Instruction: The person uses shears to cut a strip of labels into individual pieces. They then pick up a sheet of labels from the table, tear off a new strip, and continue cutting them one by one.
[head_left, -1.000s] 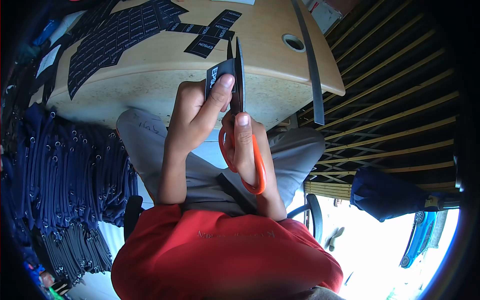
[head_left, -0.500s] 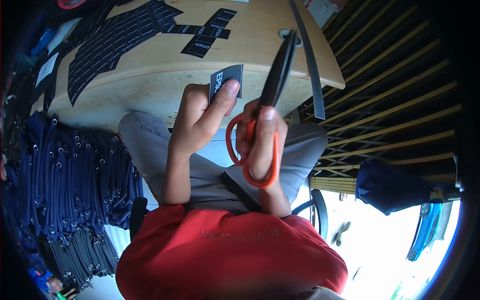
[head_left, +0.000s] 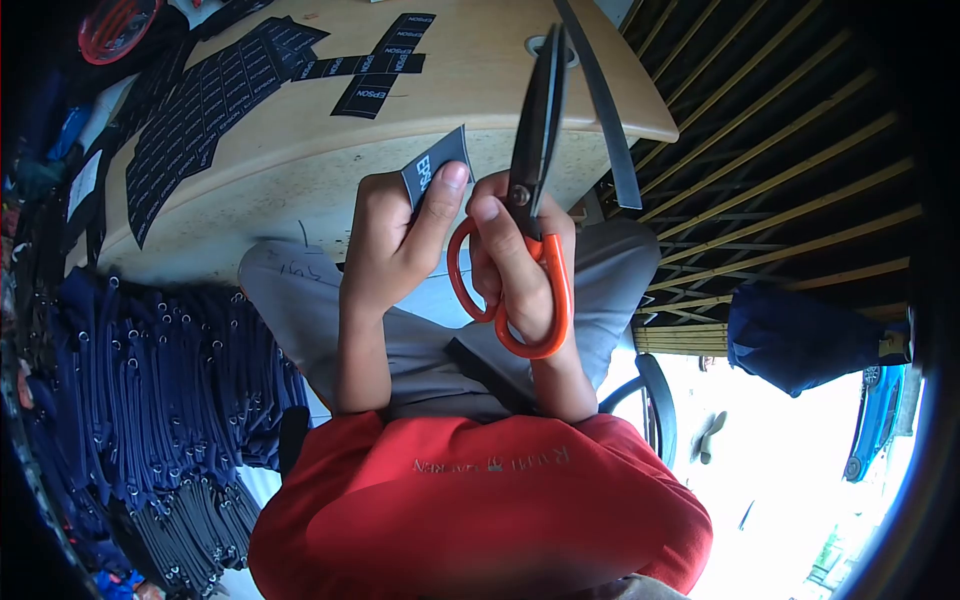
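Between thumb and fingers, my left hand (head_left: pixel 405 225) pinches a small black label (head_left: pixel 432 165) with white "EPS" lettering showing; the rest of the word is hidden by my thumb. My right hand (head_left: pixel 522 255) grips a pair of scissors (head_left: pixel 538 130) with orange handles and dark blades, which point up and away from me. The blades look nearly closed. Both hands are close together above my lap, in front of the table edge, and the scissors are just to the right of the label.
On the wooden table (head_left: pixel 480 90) lie overlapping strips of EPSON labels (head_left: pixel 365 80) and a larger label sheet (head_left: pixel 205 115). A dark strap (head_left: pixel 605 120) hangs over its right edge. Navy straps with metal rings (head_left: pixel 170 370) are piled at left. A slatted gate (head_left: pixel 780 180) stands at right.
The scissors have turned slightly more upright and their handles have rotated in my right hand, with the thumb shifted left. The label is tilted more. The camera view has shifted a little.
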